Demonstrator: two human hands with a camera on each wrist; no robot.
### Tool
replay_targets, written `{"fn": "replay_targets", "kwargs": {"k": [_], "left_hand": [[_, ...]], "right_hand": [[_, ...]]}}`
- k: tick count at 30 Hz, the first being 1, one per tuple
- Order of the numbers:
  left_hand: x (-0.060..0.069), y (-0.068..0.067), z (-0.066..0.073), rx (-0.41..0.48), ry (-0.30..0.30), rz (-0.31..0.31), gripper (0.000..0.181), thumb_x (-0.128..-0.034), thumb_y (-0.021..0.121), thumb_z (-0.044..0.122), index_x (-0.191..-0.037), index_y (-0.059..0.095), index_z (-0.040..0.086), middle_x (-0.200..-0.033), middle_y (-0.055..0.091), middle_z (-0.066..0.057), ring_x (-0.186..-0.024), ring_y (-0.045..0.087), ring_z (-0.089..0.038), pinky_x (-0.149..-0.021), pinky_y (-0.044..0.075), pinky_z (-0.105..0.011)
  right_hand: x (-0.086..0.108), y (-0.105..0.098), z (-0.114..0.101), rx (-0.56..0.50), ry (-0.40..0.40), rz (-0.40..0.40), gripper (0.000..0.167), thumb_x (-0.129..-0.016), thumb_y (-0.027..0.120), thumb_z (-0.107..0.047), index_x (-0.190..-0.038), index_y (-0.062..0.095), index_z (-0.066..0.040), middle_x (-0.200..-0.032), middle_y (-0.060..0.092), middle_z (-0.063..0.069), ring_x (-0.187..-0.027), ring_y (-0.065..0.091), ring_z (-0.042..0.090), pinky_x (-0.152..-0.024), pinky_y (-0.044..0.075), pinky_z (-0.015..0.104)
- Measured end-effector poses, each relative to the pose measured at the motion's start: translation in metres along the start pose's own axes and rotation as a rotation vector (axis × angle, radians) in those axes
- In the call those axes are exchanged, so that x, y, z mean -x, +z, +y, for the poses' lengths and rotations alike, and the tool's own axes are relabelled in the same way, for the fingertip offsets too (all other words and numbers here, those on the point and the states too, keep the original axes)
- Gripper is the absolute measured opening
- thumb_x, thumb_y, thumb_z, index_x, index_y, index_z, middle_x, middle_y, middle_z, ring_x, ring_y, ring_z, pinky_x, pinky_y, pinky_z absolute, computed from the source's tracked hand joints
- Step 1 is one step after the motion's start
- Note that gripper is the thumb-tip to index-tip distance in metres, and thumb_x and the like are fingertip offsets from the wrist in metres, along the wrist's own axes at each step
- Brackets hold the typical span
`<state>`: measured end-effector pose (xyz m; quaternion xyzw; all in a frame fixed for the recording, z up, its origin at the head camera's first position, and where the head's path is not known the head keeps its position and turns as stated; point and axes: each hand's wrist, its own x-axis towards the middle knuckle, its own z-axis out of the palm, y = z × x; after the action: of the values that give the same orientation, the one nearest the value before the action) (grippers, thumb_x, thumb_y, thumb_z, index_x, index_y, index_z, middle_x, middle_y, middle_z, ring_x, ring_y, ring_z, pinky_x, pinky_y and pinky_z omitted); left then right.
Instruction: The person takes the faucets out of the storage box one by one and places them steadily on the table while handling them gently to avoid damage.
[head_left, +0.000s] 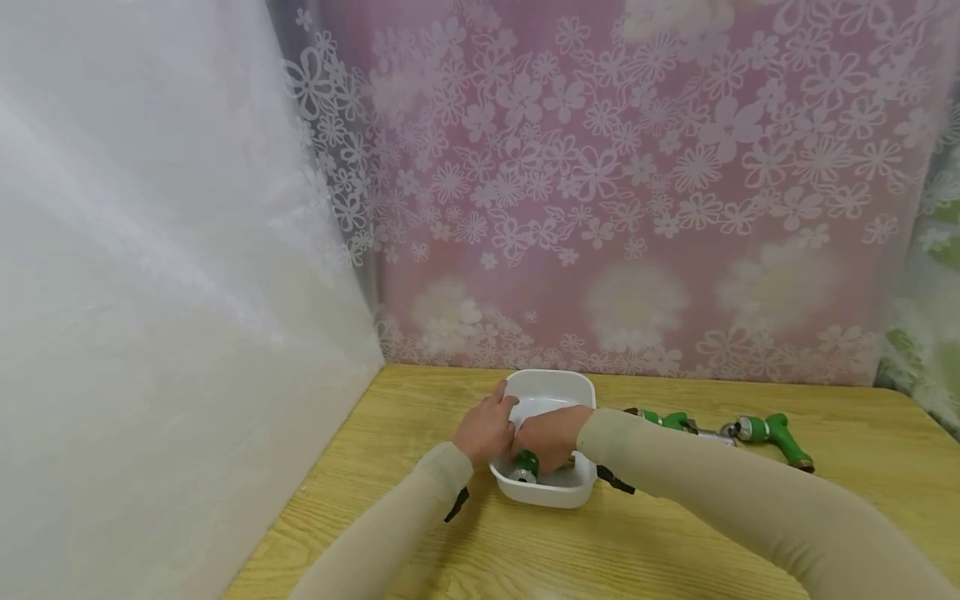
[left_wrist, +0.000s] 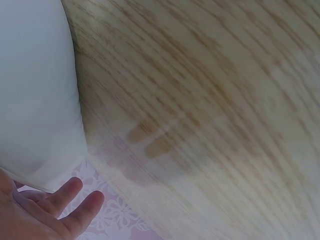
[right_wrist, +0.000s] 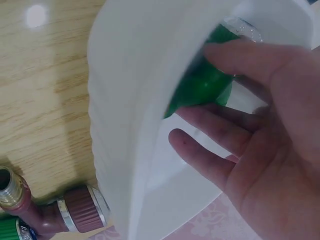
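A white plastic tub [head_left: 547, 496] stands on the wooden table. Inside it, near the front, my right hand [head_left: 551, 437] grips a green valve-like pipe fitting [head_left: 527, 461] with a metal end. In the right wrist view the thumb and forward fingers of the right hand [right_wrist: 255, 105] pinch the green fitting [right_wrist: 205, 85], while another finger stays off it; the tub wall hides part of the fitting. My left hand [head_left: 486, 429] rests at the tub's left rim. In the left wrist view, two fairly straight fingers of the left hand [left_wrist: 45, 215] show beside the tub.
Right of the tub lie more green fittings, one [head_left: 772, 432] apart at the far right and others [head_left: 663, 419] partly behind my right forearm. A brownish-red fitting [right_wrist: 75, 210] with a threaded end lies just outside the tub. A floral curtain [head_left: 600, 208] hangs behind the table.
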<state>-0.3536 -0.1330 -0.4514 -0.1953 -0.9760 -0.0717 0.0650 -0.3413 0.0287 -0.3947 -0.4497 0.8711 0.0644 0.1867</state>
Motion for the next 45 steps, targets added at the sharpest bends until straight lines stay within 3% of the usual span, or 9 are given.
{"fn": "replay_targets", "kwargs": {"k": [5, 16, 26, 35, 45], "left_hand": [[-0.001, 0.002, 0.000, -0.017, 0.026, 0.020, 0.039, -0.1006, 0.054, 0.017, -0.138, 0.056, 0.006, -0.161, 0.030, -0.019, -0.121, 0.062, -0.028, -0.095, 0.056, -0.040], [-0.005, 0.008, 0.000, 0.007, -0.007, 0.006, 0.041, -0.1000, 0.053, 0.017, -0.140, 0.055, 0.008, -0.163, 0.028, -0.016, -0.125, 0.060, -0.027, -0.095, 0.056, -0.041], [0.001, 0.000, 0.004, -0.009, 0.004, -0.006, 0.040, -0.1005, 0.055, 0.017, -0.140, 0.054, 0.008, -0.163, 0.028, -0.019, -0.125, 0.059, -0.029, -0.093, 0.056, -0.042], [0.002, 0.002, 0.003, 0.011, -0.013, -0.005, 0.039, -0.1014, 0.053, 0.016, -0.139, 0.054, 0.007, -0.163, 0.028, -0.019, -0.126, 0.059, -0.029, -0.093, 0.056, -0.042], [-0.002, 0.004, 0.002, 0.005, -0.040, 0.002, 0.038, -0.1021, 0.054, 0.018, -0.139, 0.055, 0.007, -0.163, 0.028, -0.018, -0.126, 0.059, -0.029, -0.093, 0.056, -0.044]], "right_hand": [[0.001, 0.004, 0.003, -0.020, 0.011, 0.008, 0.036, -0.087, 0.075, -0.008, -0.116, 0.072, -0.029, -0.093, 0.067, -0.013, -0.073, 0.054, 0.003, -0.069, 0.048, 0.022], [0.009, 0.006, 0.002, -0.021, -0.006, 0.025, 0.034, -0.086, 0.075, -0.003, -0.108, 0.073, -0.030, -0.093, 0.067, -0.015, -0.073, 0.053, 0.003, -0.068, 0.047, 0.021], [0.025, -0.009, 0.002, -0.036, -0.044, 0.077, 0.033, -0.088, 0.074, -0.002, -0.110, 0.070, -0.027, -0.094, 0.067, -0.014, -0.074, 0.057, 0.001, -0.071, 0.050, 0.021], [0.041, -0.021, 0.007, -0.047, -0.067, 0.129, 0.030, -0.089, 0.074, -0.004, -0.110, 0.069, -0.024, -0.096, 0.067, -0.015, -0.079, 0.058, 0.000, -0.076, 0.051, 0.022], [0.068, -0.024, 0.021, -0.063, -0.020, 0.181, 0.032, -0.090, 0.072, -0.006, -0.115, 0.069, -0.025, -0.099, 0.067, -0.016, -0.080, 0.058, 0.001, -0.074, 0.050, 0.024]]}}
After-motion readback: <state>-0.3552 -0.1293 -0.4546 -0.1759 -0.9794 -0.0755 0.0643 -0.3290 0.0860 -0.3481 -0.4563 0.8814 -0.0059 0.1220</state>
